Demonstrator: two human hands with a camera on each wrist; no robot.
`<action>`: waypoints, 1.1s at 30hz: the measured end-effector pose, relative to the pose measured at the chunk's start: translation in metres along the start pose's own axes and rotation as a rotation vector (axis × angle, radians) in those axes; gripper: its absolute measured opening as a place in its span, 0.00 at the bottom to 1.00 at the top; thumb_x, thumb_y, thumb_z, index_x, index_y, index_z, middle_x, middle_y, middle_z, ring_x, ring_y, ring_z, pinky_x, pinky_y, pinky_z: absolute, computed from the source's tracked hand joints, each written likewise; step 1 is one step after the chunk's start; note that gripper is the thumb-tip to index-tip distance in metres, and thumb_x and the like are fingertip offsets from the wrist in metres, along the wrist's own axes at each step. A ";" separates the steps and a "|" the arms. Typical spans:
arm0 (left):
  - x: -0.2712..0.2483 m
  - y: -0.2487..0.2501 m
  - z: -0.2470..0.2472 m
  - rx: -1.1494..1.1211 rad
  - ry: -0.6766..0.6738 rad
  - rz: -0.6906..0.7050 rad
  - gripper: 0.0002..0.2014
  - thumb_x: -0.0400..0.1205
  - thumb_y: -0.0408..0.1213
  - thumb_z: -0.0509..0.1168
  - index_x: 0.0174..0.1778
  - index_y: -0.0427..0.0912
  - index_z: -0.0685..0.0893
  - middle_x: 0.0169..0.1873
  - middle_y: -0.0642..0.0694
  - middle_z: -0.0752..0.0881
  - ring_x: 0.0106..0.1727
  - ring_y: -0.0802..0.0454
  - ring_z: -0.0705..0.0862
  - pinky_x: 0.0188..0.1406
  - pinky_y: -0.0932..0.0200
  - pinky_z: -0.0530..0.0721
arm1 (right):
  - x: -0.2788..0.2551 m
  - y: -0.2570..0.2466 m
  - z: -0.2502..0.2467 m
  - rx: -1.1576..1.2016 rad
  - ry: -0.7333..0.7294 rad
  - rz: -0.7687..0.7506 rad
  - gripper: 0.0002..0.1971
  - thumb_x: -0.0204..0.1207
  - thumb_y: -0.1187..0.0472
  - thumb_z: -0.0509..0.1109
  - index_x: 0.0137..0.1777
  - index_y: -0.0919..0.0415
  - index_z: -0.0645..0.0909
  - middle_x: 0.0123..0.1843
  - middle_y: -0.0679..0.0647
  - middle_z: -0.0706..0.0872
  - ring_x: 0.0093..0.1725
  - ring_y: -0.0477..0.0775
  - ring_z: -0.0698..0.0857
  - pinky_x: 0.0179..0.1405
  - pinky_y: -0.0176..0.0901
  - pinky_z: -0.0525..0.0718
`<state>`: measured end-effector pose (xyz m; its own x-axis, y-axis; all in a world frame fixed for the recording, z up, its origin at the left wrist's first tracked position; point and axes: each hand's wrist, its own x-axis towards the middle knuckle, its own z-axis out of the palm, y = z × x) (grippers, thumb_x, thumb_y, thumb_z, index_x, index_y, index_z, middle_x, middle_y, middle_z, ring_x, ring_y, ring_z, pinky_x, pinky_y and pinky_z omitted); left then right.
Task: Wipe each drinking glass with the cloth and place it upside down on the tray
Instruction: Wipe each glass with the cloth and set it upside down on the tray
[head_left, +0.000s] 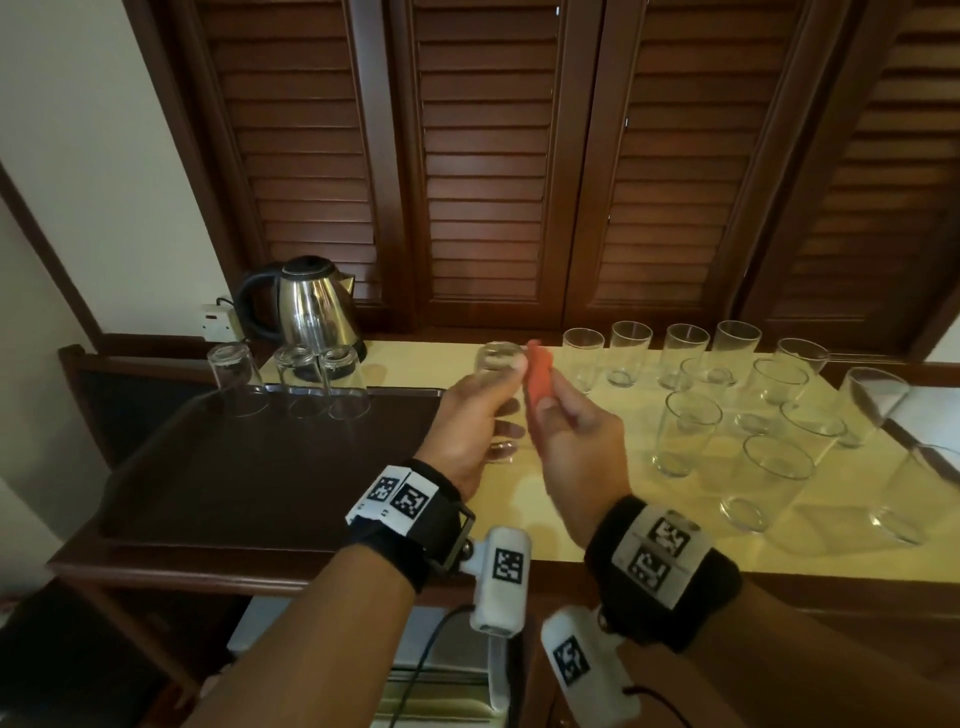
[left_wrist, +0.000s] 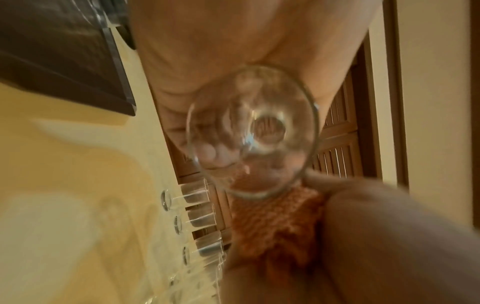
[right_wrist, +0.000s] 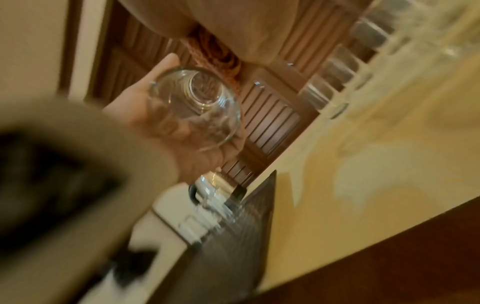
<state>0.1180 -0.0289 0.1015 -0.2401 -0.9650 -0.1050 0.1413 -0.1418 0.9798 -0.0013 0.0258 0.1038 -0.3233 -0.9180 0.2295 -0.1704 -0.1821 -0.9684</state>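
My left hand (head_left: 483, 410) grips a clear drinking glass (head_left: 497, 361) above the table, its base pointing away and its mouth toward my wrist. The left wrist view looks straight into the glass (left_wrist: 253, 131). My right hand (head_left: 558, 410) pinches an orange cloth (head_left: 537, 374) right beside the glass, touching or nearly touching its side. The cloth (left_wrist: 275, 222) shows below the rim in the left wrist view. A dark brown tray (head_left: 260, 467) lies at the left. Three glasses (head_left: 298, 379) stand upside down along its far edge. Several upright glasses (head_left: 685, 431) stand on the yellow tabletop at the right.
A steel kettle (head_left: 306, 306) stands behind the tray, with a wall socket (head_left: 215, 322) to its left. Brown louvred doors (head_left: 493, 156) close off the back. The yellow tabletop (head_left: 597, 493) runs to a dark wooden front edge.
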 end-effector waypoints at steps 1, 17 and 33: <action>0.001 0.000 -0.003 -0.021 0.004 -0.027 0.23 0.86 0.64 0.65 0.67 0.52 0.87 0.60 0.38 0.89 0.51 0.43 0.89 0.49 0.47 0.90 | -0.007 0.000 0.003 -0.042 -0.036 -0.043 0.22 0.90 0.62 0.61 0.82 0.48 0.73 0.67 0.39 0.84 0.58 0.32 0.82 0.64 0.26 0.79; -0.016 -0.017 -0.038 0.549 0.115 0.359 0.33 0.77 0.50 0.82 0.75 0.47 0.80 0.48 0.53 0.86 0.44 0.55 0.86 0.46 0.53 0.86 | 0.032 -0.019 -0.007 -0.554 -0.289 -0.547 0.21 0.84 0.76 0.62 0.72 0.61 0.84 0.62 0.55 0.85 0.57 0.42 0.78 0.56 0.16 0.71; -0.029 -0.035 -0.052 0.631 0.230 0.678 0.31 0.80 0.36 0.80 0.78 0.51 0.78 0.63 0.56 0.87 0.61 0.64 0.84 0.58 0.75 0.80 | 0.021 -0.024 0.007 -0.659 -0.423 -0.744 0.24 0.75 0.78 0.69 0.69 0.62 0.85 0.58 0.56 0.83 0.56 0.55 0.82 0.57 0.43 0.82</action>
<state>0.1700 -0.0077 0.0611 -0.0931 -0.8276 0.5536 -0.3791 0.5436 0.7489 0.0030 0.0087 0.1316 0.3941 -0.7258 0.5639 -0.6994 -0.6349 -0.3284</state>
